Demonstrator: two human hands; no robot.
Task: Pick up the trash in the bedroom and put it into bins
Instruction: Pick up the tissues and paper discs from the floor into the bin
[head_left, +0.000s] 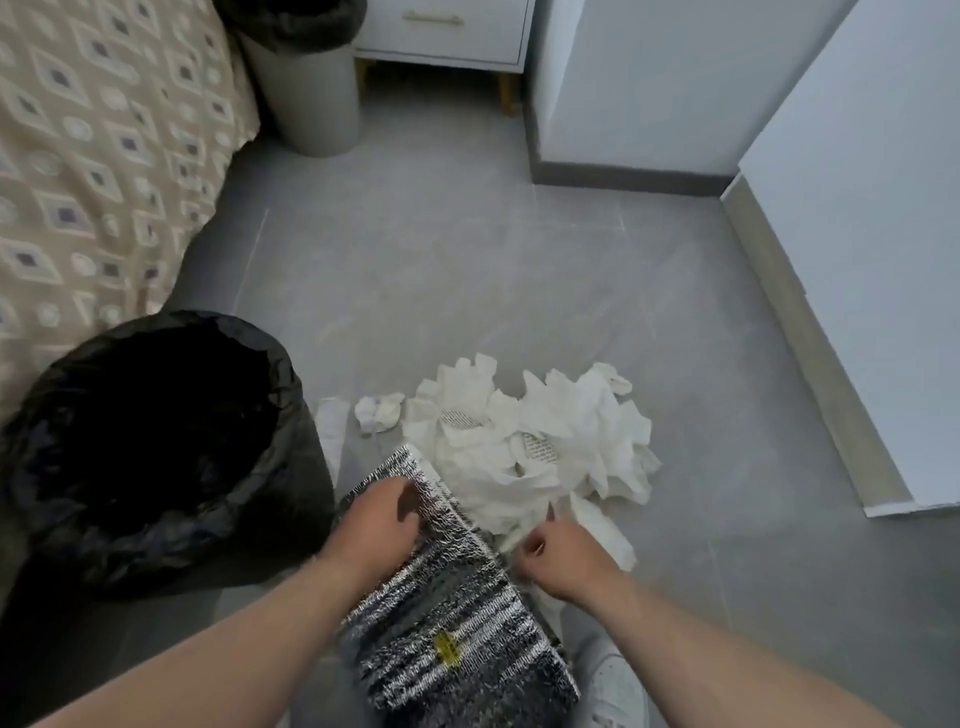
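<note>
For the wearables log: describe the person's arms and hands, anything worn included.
Both forearms are bare up to the frame's edge, no sleeves showing. The left hand and right hand are ungloved. No watch, bracelet or ring is visible, though motion blur softens the fingers.

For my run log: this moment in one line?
left hand: holds foil bag | right hand: curled at bag edge, grasp unclear | tissues: on floor

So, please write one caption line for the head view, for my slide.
Left hand and right hand hold a foil bag beside crumpled paper on the floor, near a black-lined bin.
</note>
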